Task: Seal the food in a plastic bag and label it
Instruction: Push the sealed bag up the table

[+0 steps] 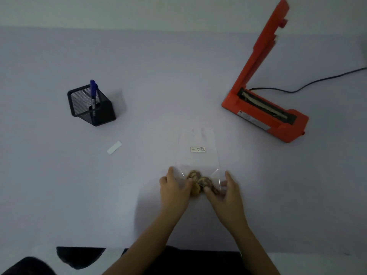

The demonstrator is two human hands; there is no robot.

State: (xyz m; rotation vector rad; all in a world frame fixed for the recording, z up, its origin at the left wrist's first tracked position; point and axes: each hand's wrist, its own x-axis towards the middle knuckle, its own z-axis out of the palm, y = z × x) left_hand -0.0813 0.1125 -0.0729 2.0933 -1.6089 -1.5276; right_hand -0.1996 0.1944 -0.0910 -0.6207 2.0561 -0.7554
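A clear plastic bag [198, 159] lies flat in the middle of the table, its far end pointing away from me. A small written label [197, 149] sticks on its upper half. Brown food pieces [200, 181] bunch at the near end of the bag. My left hand [174, 187] grips the bag's near left side, thumb pressing by the food. My right hand [226, 191] holds the near right side, thumb and fingers pinching the plastic over the food.
An orange heat sealer [264, 114] with its arm raised stands at the right, its black cord [309, 84] trailing right. A black mesh pen holder [91, 105] with a blue marker [93, 92] sits at the left. A white paper strip [114, 147] lies near it.
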